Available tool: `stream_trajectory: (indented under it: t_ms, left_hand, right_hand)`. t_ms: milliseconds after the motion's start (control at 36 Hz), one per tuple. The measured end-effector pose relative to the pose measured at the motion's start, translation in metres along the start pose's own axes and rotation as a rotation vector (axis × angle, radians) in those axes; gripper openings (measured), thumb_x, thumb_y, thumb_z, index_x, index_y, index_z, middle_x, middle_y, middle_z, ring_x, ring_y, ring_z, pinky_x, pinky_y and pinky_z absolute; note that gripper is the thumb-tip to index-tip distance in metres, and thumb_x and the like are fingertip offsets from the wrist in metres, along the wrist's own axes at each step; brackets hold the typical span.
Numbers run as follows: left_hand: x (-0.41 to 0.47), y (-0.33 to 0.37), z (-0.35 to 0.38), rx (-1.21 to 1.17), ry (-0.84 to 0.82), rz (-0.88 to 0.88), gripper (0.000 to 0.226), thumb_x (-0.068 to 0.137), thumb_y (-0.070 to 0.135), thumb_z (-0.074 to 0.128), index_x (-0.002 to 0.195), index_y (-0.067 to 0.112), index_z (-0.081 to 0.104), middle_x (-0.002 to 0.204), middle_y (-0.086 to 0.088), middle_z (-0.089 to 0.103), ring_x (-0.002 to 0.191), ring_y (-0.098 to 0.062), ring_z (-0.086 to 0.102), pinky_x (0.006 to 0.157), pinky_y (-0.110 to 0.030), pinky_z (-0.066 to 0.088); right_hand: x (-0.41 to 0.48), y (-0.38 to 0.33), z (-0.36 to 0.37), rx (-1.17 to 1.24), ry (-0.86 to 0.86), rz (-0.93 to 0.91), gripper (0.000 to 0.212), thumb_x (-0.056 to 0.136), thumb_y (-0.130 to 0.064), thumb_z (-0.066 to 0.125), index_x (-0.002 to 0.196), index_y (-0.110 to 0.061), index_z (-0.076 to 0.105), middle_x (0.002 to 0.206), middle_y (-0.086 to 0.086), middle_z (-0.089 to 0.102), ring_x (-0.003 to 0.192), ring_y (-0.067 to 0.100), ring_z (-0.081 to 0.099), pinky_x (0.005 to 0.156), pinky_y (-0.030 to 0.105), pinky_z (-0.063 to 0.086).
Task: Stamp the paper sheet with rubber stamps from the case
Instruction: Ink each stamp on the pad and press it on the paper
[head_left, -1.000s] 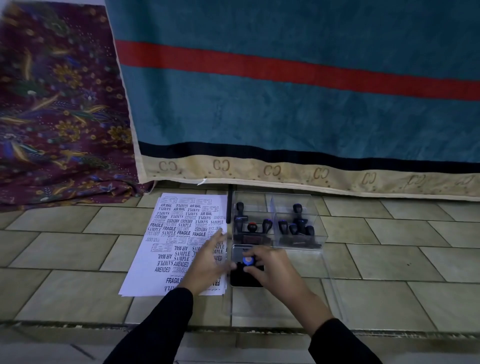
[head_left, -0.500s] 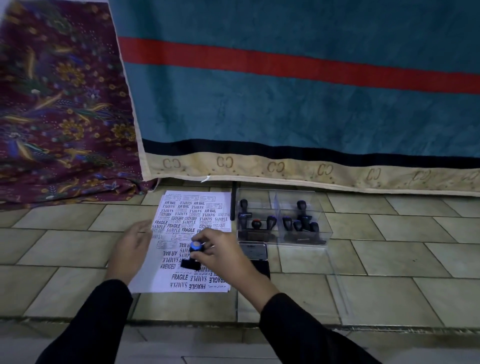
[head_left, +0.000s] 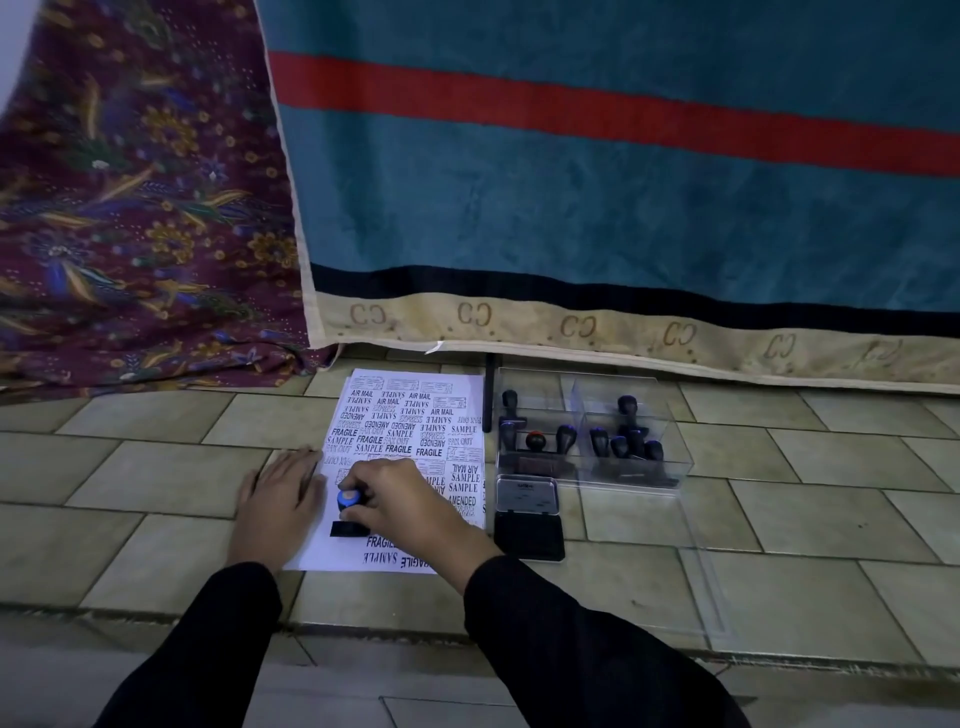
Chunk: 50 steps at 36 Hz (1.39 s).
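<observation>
A white paper sheet (head_left: 410, 415) covered with black stamped words lies on the tiled floor. My right hand (head_left: 410, 506) grips a rubber stamp with a blue-topped knob (head_left: 348, 500), its black base pressed on the sheet's lower left part. My left hand (head_left: 280, 501) lies flat on the sheet's left edge, fingers spread. To the right of the sheet stands a clear plastic case (head_left: 592, 431) with several dark-handled stamps in two compartments. An open black ink pad (head_left: 528, 514) lies in front of the case.
A teal blanket with a red stripe (head_left: 597, 182) hangs down behind the case and sheet. A maroon floral cloth (head_left: 135, 218) hangs at the left. The case's clear lid (head_left: 701, 582) lies on the floor at the right. A step edge runs close in front.
My right hand carried the blue-topped stamp from the ink pad leftward onto the sheet and lowered it. My left hand shifted from the sheet's middle to its left edge.
</observation>
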<state>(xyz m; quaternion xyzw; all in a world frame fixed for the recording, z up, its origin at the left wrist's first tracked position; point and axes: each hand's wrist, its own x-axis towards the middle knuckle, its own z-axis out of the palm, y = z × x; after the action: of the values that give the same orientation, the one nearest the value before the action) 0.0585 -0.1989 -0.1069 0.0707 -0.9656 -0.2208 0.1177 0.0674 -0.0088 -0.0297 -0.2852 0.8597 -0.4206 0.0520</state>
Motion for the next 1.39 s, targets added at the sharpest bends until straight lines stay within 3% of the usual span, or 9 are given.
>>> stream_trajectory:
  t_ms: [389,694,806,944,1028,1111,1194,1278,1389]
  left_hand:
    - [-0.004,0.009,-0.006,-0.029,-0.011,-0.023,0.038,0.099,0.019,0.047,0.137,0.019,0.052,0.148,-0.001,0.045,0.142,-0.019,0.032,0.116,-0.04,0.012]
    - [-0.005,0.014,-0.01,-0.031,-0.032,-0.031,0.039,0.098,0.017,0.046,0.137,0.017,0.051,0.15,-0.002,0.043,0.143,-0.019,0.031,0.117,-0.042,0.013]
    - [-0.006,0.014,-0.01,-0.042,-0.029,-0.033,0.039,0.099,0.018,0.045,0.138,0.018,0.05,0.15,-0.001,0.042,0.143,-0.018,0.031,0.117,-0.041,0.013]
    - [-0.004,0.011,-0.012,-0.094,-0.053,-0.029,0.039,0.103,0.018,0.036,0.141,0.019,0.046,0.149,-0.002,0.044,0.141,-0.019,0.034,0.117,-0.042,0.014]
    - [-0.003,0.007,-0.017,-0.379,-0.045,-0.112,0.041,0.105,0.027,0.036,0.144,0.02,0.042,0.145,-0.002,0.049,0.135,-0.02,0.042,0.118,-0.044,0.02]
    - [-0.004,0.007,-0.025,-0.677,-0.074,-0.238,0.046,0.102,0.043,0.037,0.147,0.031,0.034,0.148,0.004,0.045,0.13,-0.009,0.04,0.112,-0.033,0.027]
    - [-0.001,0.016,-0.028,-0.673,-0.138,-0.202,0.056,0.097,0.051,0.044,0.148,0.034,0.028,0.147,0.004,0.045,0.129,-0.012,0.045,0.11,-0.038,0.034]
    - [-0.003,0.049,-0.028,-0.467,-0.146,0.02,0.069,0.09,0.061,0.048,0.147,0.028,0.032,0.145,0.004,0.046,0.128,-0.014,0.047,0.108,-0.04,0.037]
    - [-0.022,0.107,-0.007,-0.265,-0.271,0.311,0.095,0.074,0.085,0.046,0.152,0.039,0.014,0.16,0.011,0.014,0.147,-0.012,0.008,0.121,-0.046,0.013]
  right_hand:
    - [0.002,-0.002,0.016,-0.158,-0.016,-0.084,0.009,0.079,-0.001,0.064,0.087,-0.003,0.059,0.094,0.015,0.061,0.085,0.03,0.058,0.065,0.027,0.04]
    - [0.002,-0.003,0.016,-0.107,-0.038,-0.077,0.013,0.075,0.004,0.066,0.082,-0.004,0.059,0.09,0.015,0.062,0.081,0.029,0.06,0.068,0.035,0.05]
    - [-0.001,0.002,0.019,-0.055,0.041,-0.089,0.013,0.076,0.003,0.064,0.083,-0.005,0.058,0.089,0.014,0.061,0.078,0.026,0.06,0.063,0.035,0.053]
    - [-0.003,0.006,0.016,-0.027,0.023,-0.09,0.015,0.075,0.0,0.069,0.088,-0.003,0.062,0.091,0.015,0.064,0.08,0.027,0.062,0.072,0.039,0.054]
    - [-0.003,0.013,-0.002,0.197,0.176,0.043,0.014,0.079,-0.003,0.069,0.093,-0.005,0.066,0.091,0.009,0.068,0.079,0.007,0.065,0.077,0.022,0.055]
    - [0.003,0.022,-0.043,0.33,0.415,0.137,0.024,0.08,-0.009,0.071,0.103,-0.008,0.064,0.082,-0.014,0.063,0.068,-0.017,0.059,0.067,-0.001,0.046]
    - [0.012,0.034,-0.098,0.294,0.598,0.155,0.034,0.078,-0.015,0.074,0.108,-0.017,0.058,0.084,-0.018,0.061,0.076,-0.011,0.059,0.069,0.002,0.048]
    - [0.018,0.057,-0.147,0.213,0.755,0.211,0.028,0.077,-0.012,0.075,0.099,-0.015,0.058,0.086,-0.011,0.062,0.074,0.001,0.061,0.064,0.005,0.049]
    - [0.022,0.093,-0.179,0.088,0.792,0.36,0.021,0.082,-0.007,0.07,0.099,-0.013,0.061,0.099,-0.001,0.065,0.073,0.007,0.061,0.059,0.011,0.044]
